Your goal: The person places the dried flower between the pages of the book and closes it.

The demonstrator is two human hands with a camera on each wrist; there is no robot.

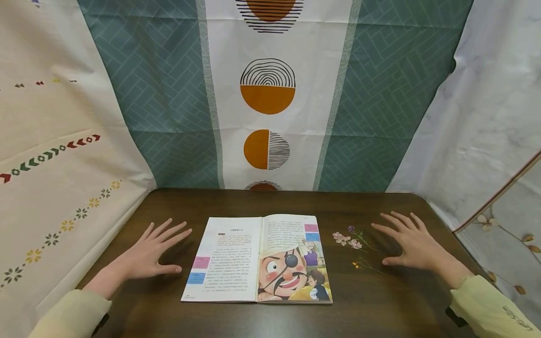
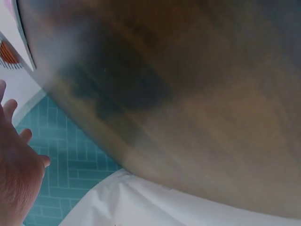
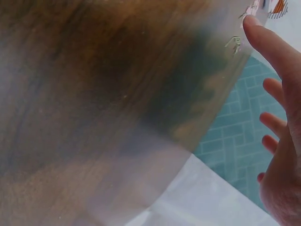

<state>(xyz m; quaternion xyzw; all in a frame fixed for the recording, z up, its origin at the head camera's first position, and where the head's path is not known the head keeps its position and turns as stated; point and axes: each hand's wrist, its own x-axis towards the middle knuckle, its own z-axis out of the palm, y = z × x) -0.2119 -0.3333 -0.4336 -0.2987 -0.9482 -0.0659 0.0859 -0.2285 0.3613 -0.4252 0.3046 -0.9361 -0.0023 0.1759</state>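
An open book (image 1: 234, 263) lies on the dark wooden table, text on its left page and a cartoon pirate with an eye patch on its right page. To the left of the book is my left hand (image 1: 148, 253), fingers spread and holding nothing. On the other side, my right hand (image 1: 412, 246) is spread too, with nothing in it. Between the book and the right hand lie small pink flowers (image 1: 346, 240), a purple flower sprig (image 1: 351, 229) and a thin stem with yellow blossoms (image 1: 357, 265). Both wrist views show the hands apart from these things.
The table (image 1: 287, 321) has rounded far corners. Behind it hangs a green and white patterned cloth (image 1: 372, 94). A cream cloth (image 1: 63, 188) with flower motifs drapes at the left, and a marbled white one (image 1: 477, 117) at the right.
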